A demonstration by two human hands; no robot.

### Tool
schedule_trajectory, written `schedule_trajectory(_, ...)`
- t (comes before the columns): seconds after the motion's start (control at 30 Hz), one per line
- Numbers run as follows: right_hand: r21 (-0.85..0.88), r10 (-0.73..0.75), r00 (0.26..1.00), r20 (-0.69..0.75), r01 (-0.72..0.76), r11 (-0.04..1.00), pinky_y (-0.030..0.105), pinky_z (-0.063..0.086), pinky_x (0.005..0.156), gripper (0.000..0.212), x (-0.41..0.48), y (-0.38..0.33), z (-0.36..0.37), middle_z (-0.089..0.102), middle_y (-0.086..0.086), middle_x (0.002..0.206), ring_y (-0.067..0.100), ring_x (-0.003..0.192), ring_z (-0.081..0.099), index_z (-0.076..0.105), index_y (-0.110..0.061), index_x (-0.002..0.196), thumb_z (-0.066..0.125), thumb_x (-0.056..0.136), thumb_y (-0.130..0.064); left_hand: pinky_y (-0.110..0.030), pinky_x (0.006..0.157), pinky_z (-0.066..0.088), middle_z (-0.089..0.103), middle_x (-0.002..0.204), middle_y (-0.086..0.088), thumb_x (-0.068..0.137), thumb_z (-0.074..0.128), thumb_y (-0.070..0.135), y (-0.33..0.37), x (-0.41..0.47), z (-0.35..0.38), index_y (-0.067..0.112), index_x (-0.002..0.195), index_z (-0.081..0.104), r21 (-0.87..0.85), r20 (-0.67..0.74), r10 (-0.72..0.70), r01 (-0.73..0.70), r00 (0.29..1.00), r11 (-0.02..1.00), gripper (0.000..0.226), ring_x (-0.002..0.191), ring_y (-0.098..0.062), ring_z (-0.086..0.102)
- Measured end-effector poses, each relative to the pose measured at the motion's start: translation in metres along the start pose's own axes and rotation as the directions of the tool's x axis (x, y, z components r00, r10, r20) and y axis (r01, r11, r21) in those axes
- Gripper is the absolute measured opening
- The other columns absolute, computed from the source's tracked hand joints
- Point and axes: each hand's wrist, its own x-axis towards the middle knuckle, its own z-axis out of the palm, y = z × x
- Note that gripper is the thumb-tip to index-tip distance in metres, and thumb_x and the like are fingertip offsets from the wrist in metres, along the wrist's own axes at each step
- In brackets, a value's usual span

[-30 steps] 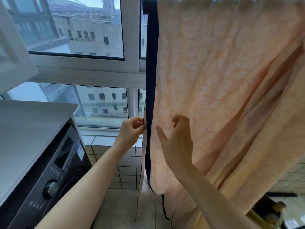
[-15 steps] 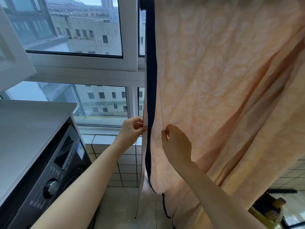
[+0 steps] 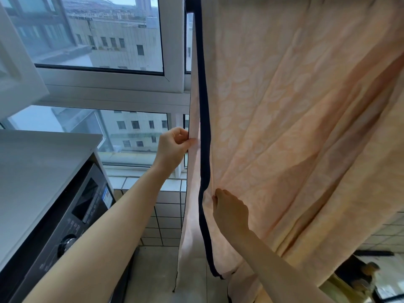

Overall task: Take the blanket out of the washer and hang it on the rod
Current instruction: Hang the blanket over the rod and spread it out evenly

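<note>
Our left grip [image 3: 172, 147] pinches the back edge of the hanging blanket [image 3: 295, 127]. At five o'clock from it, our right grip [image 3: 231, 213] pinches the front layer beside the navy trim [image 3: 204, 127].

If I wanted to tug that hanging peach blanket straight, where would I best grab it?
Probably the dark-trimmed side edge of the blanket, pinched from the left. It hangs free and straight there, while the middle is loose folds. The left hand pinches the pale back layer's edge; the right hand pinches just beside the trim.
</note>
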Motion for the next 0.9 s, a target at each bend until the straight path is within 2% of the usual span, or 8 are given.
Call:
schedule_trajectory(0.13,-0.004,0.045,0.996,0.072,-0.045,0.999,0.025,0.033,0.049,0.02,0.001,0.01,0.013,0.038,-0.007,0.067,0.014,0.057,0.043,0.041,-0.02,0.082,0.036,0.101,-0.022,-0.018,0.07,0.054,0.073,0.089,-0.006,0.085,0.069,0.004,0.004,-0.001,0.002,0.004,0.092,0.066,0.006,0.009,0.041,-0.041,0.999,0.999,0.008,0.078,-0.01,0.071)
schedule_trajectory(0.23,0.083,0.035,0.999,0.018,-0.036,0.996,0.03,0.048,0.059,0.026,0.001,0.014,0.011,0.051,-0.005,0.075,0.016,0.064,0.052,0.047,-0.02,0.082,0.036,0.102,-0.032,-0.019,0.073,0.055,0.073,0.089,-0.006,0.085,0.069,0.003,-0.005,-0.008,0.002,0.003,0.092,0.068,0.048,0.032,0.044,-0.046,0.999,0.998,0.007,0.081,-0.012,0.071)
schedule_trajectory(0.37,0.264,0.006,0.999,-0.046,0.007,0.964,0.021,0.042,0.057,0.022,-0.003,0.017,-0.001,0.056,-0.007,0.079,0.012,0.069,0.054,0.053,-0.022,0.085,0.043,0.099,-0.036,-0.017,0.071,0.053,0.072,0.087,0.0,0.085,0.07,0.006,-0.024,-0.022,-0.002,0.005,0.093,0.068,0.113,0.03,-0.001,-0.002,1.0,0.994,0.008,0.078,-0.007,0.07)
schedule_trajectory(0.5,0.346,0.008,0.996,-0.085,0.022,0.938,0.014,0.031,0.053,0.017,-0.005,0.019,-0.011,0.053,-0.011,0.074,0.008,0.067,0.052,0.052,-0.024,0.083,0.048,0.097,-0.032,-0.023,0.066,0.051,0.062,0.085,0.002,0.082,0.073,0.013,-0.057,-0.054,0.004,0.012,0.095,0.056,0.257,-0.259,-0.043,0.112,0.965,0.96,0.021,0.076,-0.01,0.062)
schedule_trajectory(0.57,0.377,0.004,0.994,-0.108,0.037,0.926,0.013,0.03,0.055,0.015,-0.003,0.02,-0.014,0.052,-0.013,0.074,0.008,0.068,0.052,0.053,-0.025,0.082,0.051,0.096,-0.029,-0.026,0.065,0.05,0.06,0.081,0.0,0.083,0.071,0.013,-0.075,-0.074,0.01,0.012,0.09,0.055,0.283,-0.267,-0.119,0.196,0.956,0.939,0.017,0.073,-0.015,0.059)
schedule_trajectory(0.7,0.402,-0.01,0.991,-0.135,0.064,0.914,0.015,0.043,0.065,0.013,0.003,0.02,-0.022,0.058,-0.011,0.081,0.008,0.072,0.055,0.061,-0.021,0.088,0.052,0.096,-0.028,-0.025,0.08,0.053,0.067,0.094,0.006,0.083,0.065,0.0,-0.111,-0.098,0.022,0.017,0.099,0.064,0.322,0.007,-0.312,0.293,0.95,0.9,0.023,0.09,-0.006,0.063)
schedule_trajectory(0.8,0.405,-0.028,0.987,-0.159,0.091,0.91,0.016,0.049,0.071,0.016,0.006,0.019,-0.027,0.061,-0.01,0.084,0.007,0.074,0.058,0.063,-0.02,0.091,0.053,0.096,-0.032,-0.014,0.081,0.045,0.06,0.118,0.011,0.077,0.068,-0.002,-0.132,-0.106,0.033,0.024,0.128,0.052,0.376,0.367,-0.464,0.328,0.806,0.867,0.059,0.115,-0.003,0.053)
schedule_trajectory(0.9,0.402,-0.046,0.982,-0.186,0.119,0.908,0.018,0.049,0.07,0.015,0.009,0.02,-0.031,0.061,-0.01,0.083,0.007,0.075,0.057,0.062,-0.02,0.092,0.052,0.096,-0.032,-0.022,0.089,0.051,0.066,0.113,0.013,0.077,0.077,0.011,-0.145,-0.115,0.046,0.024,0.117,0.06,0.383,0.472,-0.481,0.319,0.739,0.867,0.046,0.107,0.001,0.06)
